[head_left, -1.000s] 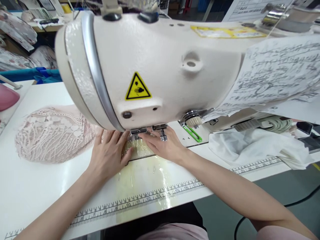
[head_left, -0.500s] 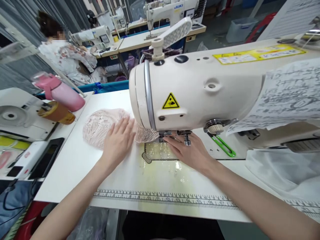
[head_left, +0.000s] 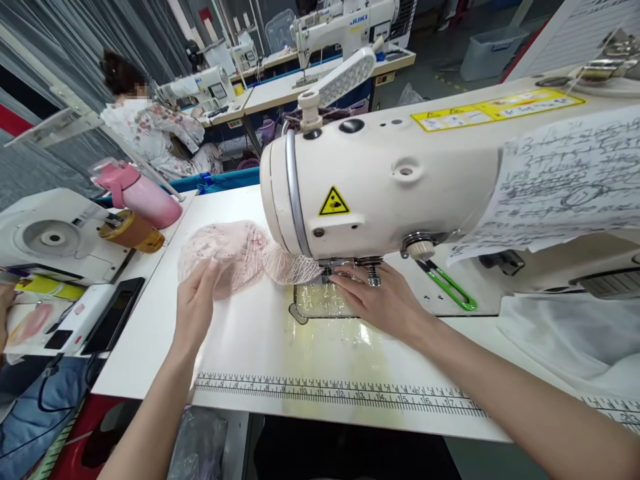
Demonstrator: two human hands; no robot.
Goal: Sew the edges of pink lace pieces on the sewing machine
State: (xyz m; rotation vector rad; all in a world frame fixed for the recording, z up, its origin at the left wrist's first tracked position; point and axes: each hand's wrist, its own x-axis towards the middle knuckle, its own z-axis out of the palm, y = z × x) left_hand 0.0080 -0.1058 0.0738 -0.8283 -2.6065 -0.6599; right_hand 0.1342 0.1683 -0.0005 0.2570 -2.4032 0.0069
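A pale pink lace piece (head_left: 240,257) lies on the sewing table, its netted right end running under the head of the sewing machine (head_left: 380,180). At its left edge, my left hand (head_left: 196,300) has thumb and fingers pinched together on the lace. My right hand (head_left: 380,300) lies low beside the presser foot (head_left: 327,272), fingers stretched out flat toward the needle area. Some of those fingertips are hidden behind the machine's metal parts. Just right of this hand lies a pair of green thread snips (head_left: 450,287).
A ruler strip (head_left: 320,393) runs along the front edge. Left stand a pink bottle (head_left: 145,193), an amber cup (head_left: 133,232) and a black phone (head_left: 115,313). White fabric (head_left: 565,333) lies right. A person (head_left: 155,130) sits behind, near other machines.
My left hand has moved left from lying flat on the lace to pinching its left edge; the lace there is lifted and shifted. My right hand stays by the presser foot. The view has shifted slightly.
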